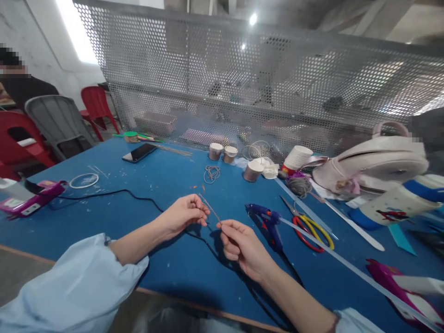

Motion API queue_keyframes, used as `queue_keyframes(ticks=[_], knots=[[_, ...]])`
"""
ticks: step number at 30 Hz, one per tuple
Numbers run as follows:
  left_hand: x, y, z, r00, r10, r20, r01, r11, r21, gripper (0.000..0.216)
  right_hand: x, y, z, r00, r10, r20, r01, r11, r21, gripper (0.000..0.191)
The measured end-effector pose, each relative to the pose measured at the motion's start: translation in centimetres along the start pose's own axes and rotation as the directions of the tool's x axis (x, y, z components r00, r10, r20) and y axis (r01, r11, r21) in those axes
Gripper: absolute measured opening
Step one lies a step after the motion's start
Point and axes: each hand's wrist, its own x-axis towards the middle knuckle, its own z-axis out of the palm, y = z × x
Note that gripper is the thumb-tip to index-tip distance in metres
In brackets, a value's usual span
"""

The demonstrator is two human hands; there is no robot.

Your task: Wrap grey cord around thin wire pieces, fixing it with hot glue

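Near the table's front edge, my right hand pinches a thin brown strand between thumb and forefinger. The strand slants up and left, past the fingertips of my left hand. The left fingers are curled in towards the thumb. What they pinch is too small to make out, and I cannot tell whether they touch the strand. Just right of my hands lies a blue glue gun. Beyond them rests a small grey coil of cord.
A black cable runs across the blue table under my hands. Scissors, a long pale strip and a mug lie right. Paper cups and a phone are farther back, before a perforated metal screen. A person sits far left.
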Motion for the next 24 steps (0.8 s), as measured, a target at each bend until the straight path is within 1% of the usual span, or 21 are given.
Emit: queue_keyframes(ticks=[2,4,6,8,10,12,14,17,19,21,22,24], knots=[[0.1,-0.4,0.0,0.999,0.039,-0.025,-0.036,0.993,0.115,0.013,0.0,0.1,0.0,0.999,0.035,0.000,-0.035,0.997,0.064,0.019],[0.1,-0.7,-0.1,0.993,0.119,-0.025,-0.107,0.953,0.284,0.008,-0.1,0.3,0.0,0.998,0.064,0.008,-0.064,0.992,0.113,0.018],[0.1,-0.9,-0.2,0.973,0.229,0.007,-0.205,0.858,0.471,0.014,-0.1,0.5,-0.2,0.996,0.083,0.011,-0.084,0.985,0.151,0.016],[0.0,-1.1,-0.3,0.942,0.330,0.059,-0.293,0.725,0.623,0.019,0.0,0.7,-0.4,0.996,0.092,0.009,-0.092,0.980,0.175,0.016],[-0.1,-1.3,-0.4,0.916,0.388,0.102,-0.339,0.612,0.714,0.024,0.1,0.8,-0.5,0.996,0.092,0.002,-0.091,0.980,0.179,0.017],[-0.1,-1.5,-0.5,0.909,0.399,0.118,-0.347,0.572,0.743,0.028,0.1,0.9,-0.5,0.996,0.084,0.000,-0.083,0.981,0.174,0.018],[0.0,-1.8,-0.4,0.919,0.381,0.103,-0.332,0.606,0.723,0.028,0.1,1.0,-0.3,0.996,0.085,0.004,-0.084,0.982,0.171,0.020],[0.0,-1.8,0.1,0.953,0.301,0.032,-0.260,0.760,0.596,0.022,0.1,1.2,-0.1,0.996,0.093,0.002,-0.092,0.980,0.178,0.022],[0.0,-1.7,0.6,0.975,0.220,-0.039,-0.179,0.874,0.452,0.017,0.1,1.4,0.1,0.996,0.089,-0.006,-0.086,0.981,0.174,0.024],[0.0,-1.6,1.1,0.985,0.133,-0.107,-0.099,0.955,0.280,0.016,0.2,1.6,0.1,0.997,0.077,-0.007,-0.075,0.985,0.156,0.026],[0.0,-1.6,1.4,0.987,0.090,-0.131,-0.064,0.980,0.188,0.016,0.3,1.8,0.1,0.997,0.071,-0.005,-0.070,0.987,0.143,0.027],[0.0,-1.6,1.8,0.988,0.011,-0.157,-0.005,0.999,0.037,0.019,0.4,2.0,0.1,0.998,0.069,-0.003,-0.068,0.991,0.111,0.028]])
